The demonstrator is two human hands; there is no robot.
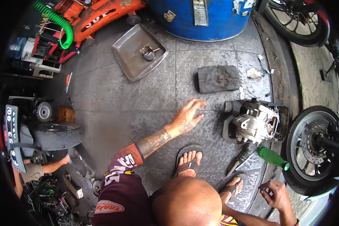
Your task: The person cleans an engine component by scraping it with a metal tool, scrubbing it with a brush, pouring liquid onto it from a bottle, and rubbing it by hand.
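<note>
My left hand (pixel 188 116) reaches over the grey tiled floor with its fingers spread, holding nothing. To its right sits a silver metal engine part (pixel 257 122) on a black tray-like base, apart from the fingers. A dark, worn block (pixel 218 79) lies just beyond that hand. My right hand (pixel 278 194) is low at the right; its fingers are loosely curled and apart, with nothing visible in them. Nearest to it are a green bottle (pixel 272 157) lying on its side and a dark pointed object (pixel 242 160) whose kind I cannot make out.
A metal tray (pixel 126 62) holding a small cup (pixel 148 53) lies ahead, before a blue drum (pixel 226 22). An orange compressor (pixel 101 19) stands far left. Motorcycle wheels (pixel 314 143) line the right. Another person's arm (pixel 54 165) shows at left, near a tyre (pixel 58 136).
</note>
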